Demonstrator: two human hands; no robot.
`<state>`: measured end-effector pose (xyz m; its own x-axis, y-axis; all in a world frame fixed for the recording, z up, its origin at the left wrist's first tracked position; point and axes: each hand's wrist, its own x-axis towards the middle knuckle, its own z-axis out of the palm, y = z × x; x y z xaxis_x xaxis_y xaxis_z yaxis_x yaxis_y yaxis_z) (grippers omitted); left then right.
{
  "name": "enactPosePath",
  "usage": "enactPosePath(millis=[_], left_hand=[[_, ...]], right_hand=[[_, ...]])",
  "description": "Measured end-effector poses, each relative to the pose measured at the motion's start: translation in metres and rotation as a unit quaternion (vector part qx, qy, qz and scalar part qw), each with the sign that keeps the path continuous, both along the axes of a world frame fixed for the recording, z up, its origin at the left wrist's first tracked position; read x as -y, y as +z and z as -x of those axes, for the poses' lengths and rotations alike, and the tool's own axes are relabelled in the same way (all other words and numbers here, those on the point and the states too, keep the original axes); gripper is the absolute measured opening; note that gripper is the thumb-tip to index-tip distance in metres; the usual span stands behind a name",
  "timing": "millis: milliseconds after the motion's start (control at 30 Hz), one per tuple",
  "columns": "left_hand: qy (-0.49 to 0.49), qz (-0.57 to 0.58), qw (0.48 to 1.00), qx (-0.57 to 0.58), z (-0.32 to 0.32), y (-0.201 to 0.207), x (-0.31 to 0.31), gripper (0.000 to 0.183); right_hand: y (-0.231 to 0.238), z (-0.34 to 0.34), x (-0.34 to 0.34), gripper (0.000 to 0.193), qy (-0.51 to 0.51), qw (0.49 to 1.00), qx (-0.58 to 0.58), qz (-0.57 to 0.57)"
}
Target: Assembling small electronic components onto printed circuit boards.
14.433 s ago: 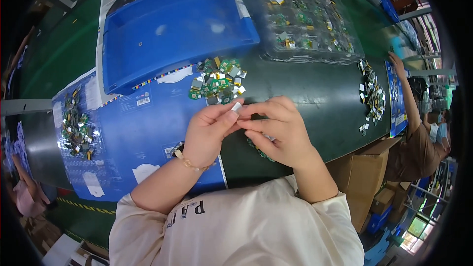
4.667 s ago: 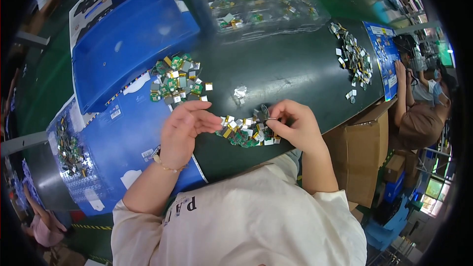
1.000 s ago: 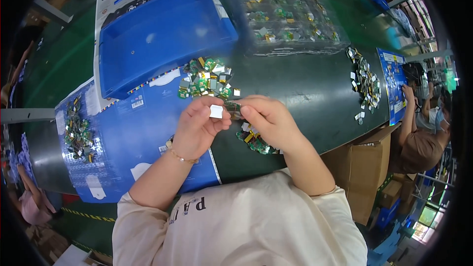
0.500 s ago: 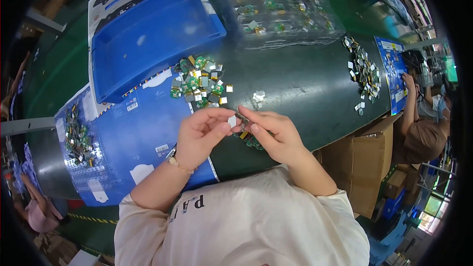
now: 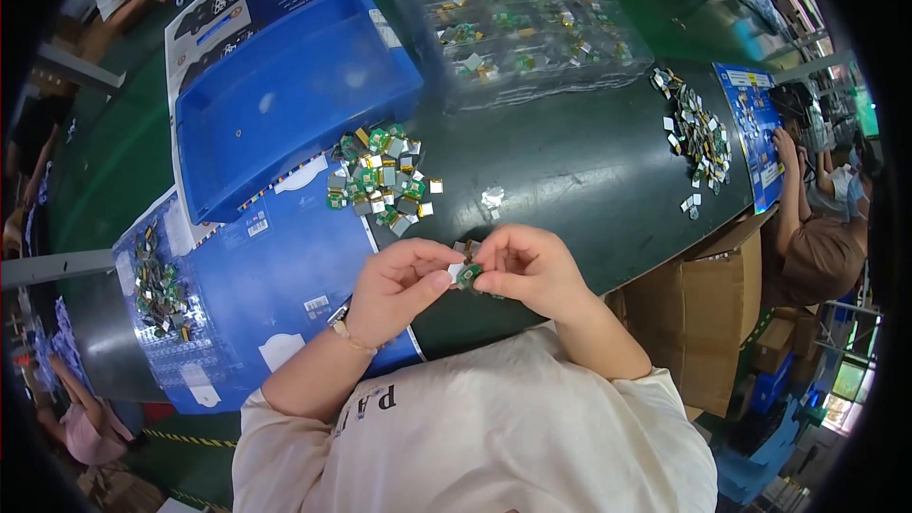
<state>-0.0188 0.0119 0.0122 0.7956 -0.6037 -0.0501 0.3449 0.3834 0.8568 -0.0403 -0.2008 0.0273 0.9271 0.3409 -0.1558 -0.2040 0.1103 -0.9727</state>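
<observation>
Close in front of my body, both hands meet over a small green circuit board (image 5: 467, 275) with a white square part at its left side. My left hand (image 5: 403, 287) pinches the white side between thumb and fingertips. My right hand (image 5: 537, 274) has its thumb and fingers closed at the board's right side. Some more small boards lie behind and beneath my fingertips, mostly hidden. Beyond my left hand is a loose heap of similar boards (image 5: 382, 180), green with white, grey and gold parts. A crumpled silvery scrap (image 5: 491, 198) lies beyond my fingers.
A blue plastic tray (image 5: 285, 95) stands on printed sheets at the left. Stacked clear trays (image 5: 532, 28) of boards are at the back. Other board heaps lie far left (image 5: 160, 290) and right (image 5: 698, 133). A cardboard box (image 5: 689, 323) stands beside the table; co-workers sit around.
My hands have come slightly nearer to my body, and the held board has turned so its green face shows. The whole view has shifted a little.
</observation>
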Motion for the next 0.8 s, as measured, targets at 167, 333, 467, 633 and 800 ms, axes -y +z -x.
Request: enactPosePath(millis=[167, 333, 467, 633, 800], left_hand=[[-0.043, 0.015, 0.999, -0.026, 0.0, -0.002, 0.0, 0.02], [-0.014, -0.019, 0.999, -0.043, 0.003, 0.0, 0.003, 0.024], [-0.032, -0.163, 0.97, 0.177, -0.003, -0.004, 0.002, 0.03], [-0.048, -0.033, 0.998, -0.038, 0.003, 0.002, 0.007, 0.04], [-0.064, -0.021, 0.997, -0.046, 0.004, -0.007, 0.011, 0.038]], right_hand=[[0.009, 0.0, 0.005, 0.016, 0.021, 0.998, -0.043, 0.027], [0.01, 0.0, 0.008, 0.013, 0.04, 0.993, -0.031, 0.107], [0.007, -0.014, 0.018, 0.017, 0.027, 0.942, 0.281, 0.179], [0.019, -0.008, 0.024, 0.017, 0.036, 0.982, 0.065, 0.174], [0.005, 0.002, 0.017, 0.018, 0.017, 0.994, -0.029, 0.1]])
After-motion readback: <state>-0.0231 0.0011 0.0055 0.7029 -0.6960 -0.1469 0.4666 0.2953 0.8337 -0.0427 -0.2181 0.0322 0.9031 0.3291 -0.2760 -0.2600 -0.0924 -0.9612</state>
